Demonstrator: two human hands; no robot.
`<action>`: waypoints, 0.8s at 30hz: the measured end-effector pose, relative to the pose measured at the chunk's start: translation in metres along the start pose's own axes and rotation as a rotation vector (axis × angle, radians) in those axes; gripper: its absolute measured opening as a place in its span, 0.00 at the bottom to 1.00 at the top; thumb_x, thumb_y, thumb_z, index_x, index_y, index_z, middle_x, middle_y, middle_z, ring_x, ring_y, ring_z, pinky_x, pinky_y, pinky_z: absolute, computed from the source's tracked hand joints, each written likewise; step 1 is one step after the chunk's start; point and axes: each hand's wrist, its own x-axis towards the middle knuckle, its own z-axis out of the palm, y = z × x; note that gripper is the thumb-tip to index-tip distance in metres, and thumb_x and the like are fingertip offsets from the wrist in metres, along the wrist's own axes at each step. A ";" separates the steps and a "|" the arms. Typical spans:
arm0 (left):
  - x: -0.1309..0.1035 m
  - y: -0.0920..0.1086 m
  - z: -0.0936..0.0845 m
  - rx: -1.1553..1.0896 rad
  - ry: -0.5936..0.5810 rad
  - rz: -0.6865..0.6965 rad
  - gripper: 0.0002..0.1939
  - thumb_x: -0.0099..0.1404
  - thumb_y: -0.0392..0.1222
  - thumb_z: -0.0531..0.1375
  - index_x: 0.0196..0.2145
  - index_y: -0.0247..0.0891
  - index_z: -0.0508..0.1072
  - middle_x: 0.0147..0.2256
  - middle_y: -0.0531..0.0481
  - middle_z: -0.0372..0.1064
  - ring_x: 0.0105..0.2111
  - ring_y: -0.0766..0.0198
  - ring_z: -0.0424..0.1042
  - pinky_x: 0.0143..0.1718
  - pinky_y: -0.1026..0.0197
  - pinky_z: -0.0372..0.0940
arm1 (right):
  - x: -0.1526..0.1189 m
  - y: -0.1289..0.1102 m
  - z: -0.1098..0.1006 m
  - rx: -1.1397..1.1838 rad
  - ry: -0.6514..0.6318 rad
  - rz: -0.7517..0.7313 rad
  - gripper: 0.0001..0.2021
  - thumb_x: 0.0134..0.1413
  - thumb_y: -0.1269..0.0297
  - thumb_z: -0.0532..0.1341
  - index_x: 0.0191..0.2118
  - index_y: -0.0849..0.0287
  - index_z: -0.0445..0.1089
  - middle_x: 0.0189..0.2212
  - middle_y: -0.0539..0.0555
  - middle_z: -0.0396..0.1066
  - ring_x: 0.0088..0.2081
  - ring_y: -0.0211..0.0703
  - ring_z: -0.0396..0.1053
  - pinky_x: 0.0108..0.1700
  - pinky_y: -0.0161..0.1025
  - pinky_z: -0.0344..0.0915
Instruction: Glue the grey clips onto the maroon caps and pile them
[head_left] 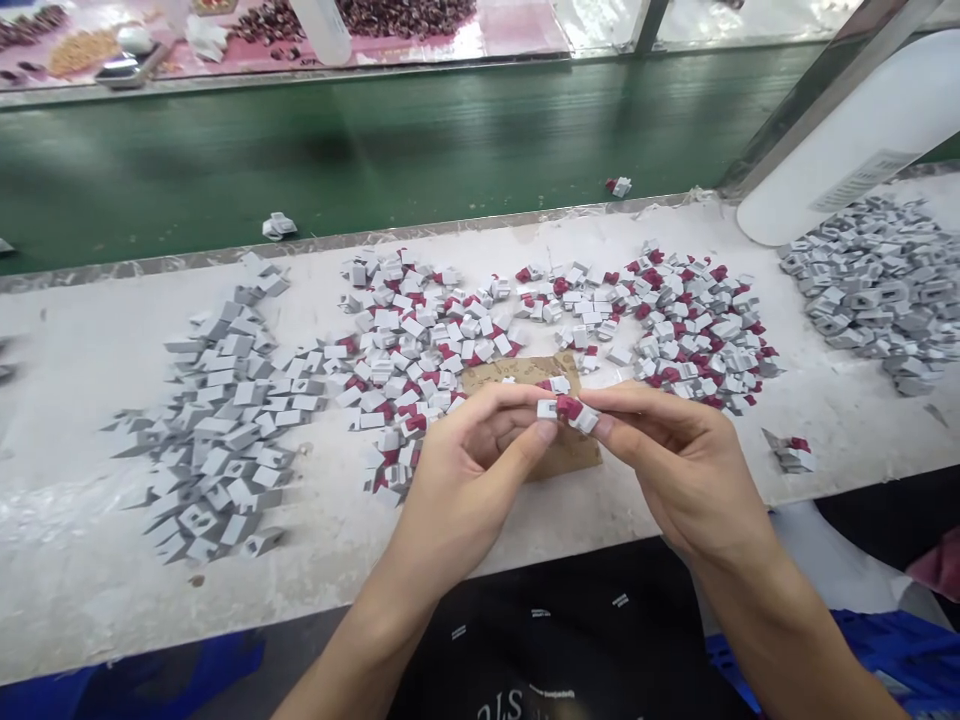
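A black shirt (562, 640) with white words is closest, at the bottom. Behind it is a white table (67, 570).

Going left to right, first comes a big pile of gray bits (225, 430). Its right side runs into a pile of gray and red bits (409, 330). In front of that pile is the left hand (472, 465), with its thumb and finger pinching the left end of a small part (568, 408). The part is red in the middle and gray at both ends. It is held up over a brown card (574, 455) on the table. The right hand (686, 460) pinches the right end of the part, so both hands hold it.

Behind the right hand is another red and gray pile (697, 330). One loose bit (793, 450) sits by itself to the right of that hand. Next come a fat white tube (847, 150), leaning, and a gray pile (885, 290) at the far right.

Along the back runs a green strip (450, 140). A pale bit (279, 226) sits at its front edge on the left, and a red and white bit (619, 187) is on the right.
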 end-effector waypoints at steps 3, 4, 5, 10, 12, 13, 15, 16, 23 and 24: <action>0.002 -0.004 -0.001 0.006 0.000 0.007 0.04 0.78 0.42 0.74 0.49 0.43 0.88 0.49 0.48 0.89 0.49 0.58 0.90 0.54 0.61 0.84 | 0.000 -0.002 -0.001 -0.073 -0.002 -0.015 0.13 0.71 0.71 0.75 0.49 0.42 0.93 0.44 0.50 0.91 0.48 0.44 0.89 0.52 0.37 0.86; 0.003 -0.004 -0.002 0.022 -0.005 0.005 0.04 0.78 0.41 0.74 0.49 0.43 0.88 0.49 0.48 0.89 0.49 0.58 0.90 0.54 0.61 0.85 | 0.000 -0.003 -0.002 -0.115 -0.009 -0.027 0.13 0.71 0.71 0.75 0.49 0.42 0.93 0.43 0.50 0.90 0.47 0.44 0.88 0.50 0.37 0.86; 0.003 -0.005 -0.003 0.043 -0.015 0.005 0.04 0.77 0.41 0.75 0.48 0.44 0.88 0.48 0.49 0.89 0.49 0.57 0.90 0.53 0.60 0.85 | 0.000 -0.005 -0.002 -0.157 -0.021 -0.040 0.14 0.71 0.72 0.74 0.49 0.41 0.93 0.43 0.50 0.90 0.47 0.43 0.87 0.49 0.37 0.85; 0.001 0.004 -0.007 0.188 -0.042 0.070 0.04 0.78 0.40 0.73 0.48 0.47 0.89 0.49 0.49 0.88 0.50 0.56 0.88 0.53 0.59 0.84 | 0.004 -0.013 -0.004 -0.214 -0.110 -0.075 0.15 0.72 0.71 0.73 0.51 0.38 0.93 0.45 0.50 0.89 0.48 0.44 0.86 0.48 0.38 0.82; 0.006 0.013 -0.010 0.241 -0.043 0.100 0.05 0.78 0.41 0.72 0.49 0.48 0.88 0.50 0.49 0.87 0.50 0.56 0.88 0.52 0.57 0.84 | 0.013 -0.020 -0.004 -0.200 -0.146 -0.074 0.15 0.73 0.69 0.73 0.51 0.37 0.92 0.46 0.50 0.89 0.48 0.45 0.87 0.49 0.40 0.83; 0.013 0.019 -0.013 0.266 -0.059 0.101 0.04 0.78 0.42 0.72 0.49 0.48 0.87 0.48 0.49 0.87 0.48 0.56 0.87 0.50 0.57 0.84 | 0.020 -0.024 -0.005 -0.212 -0.175 -0.073 0.14 0.74 0.68 0.73 0.51 0.36 0.92 0.46 0.50 0.90 0.49 0.45 0.87 0.49 0.41 0.84; 0.037 0.033 -0.018 0.347 -0.105 0.091 0.04 0.77 0.44 0.72 0.48 0.46 0.85 0.43 0.49 0.86 0.43 0.55 0.87 0.44 0.55 0.83 | 0.046 -0.034 -0.007 -0.313 -0.237 -0.072 0.10 0.74 0.63 0.74 0.52 0.39 0.92 0.47 0.52 0.90 0.49 0.49 0.87 0.49 0.45 0.85; 0.054 0.041 -0.022 0.417 -0.105 0.098 0.04 0.76 0.44 0.72 0.47 0.46 0.84 0.42 0.48 0.86 0.42 0.54 0.86 0.43 0.53 0.82 | 0.065 -0.039 -0.009 -0.412 -0.239 -0.079 0.10 0.73 0.62 0.74 0.54 0.42 0.92 0.49 0.54 0.90 0.49 0.51 0.87 0.48 0.48 0.86; 0.222 0.072 -0.059 0.923 0.375 0.055 0.05 0.74 0.40 0.72 0.45 0.37 0.83 0.55 0.41 0.86 0.56 0.50 0.83 0.64 0.41 0.74 | 0.252 -0.042 -0.016 -1.152 0.241 -0.049 0.23 0.70 0.75 0.68 0.67 0.65 0.82 0.69 0.72 0.78 0.67 0.67 0.79 0.74 0.64 0.72; 0.240 0.071 -0.065 0.923 0.393 0.029 0.08 0.75 0.41 0.73 0.48 0.36 0.83 0.56 0.40 0.85 0.57 0.50 0.82 0.65 0.39 0.74 | 0.273 -0.038 -0.015 -1.164 0.255 -0.025 0.23 0.70 0.75 0.69 0.68 0.68 0.81 0.70 0.74 0.76 0.70 0.70 0.76 0.76 0.65 0.69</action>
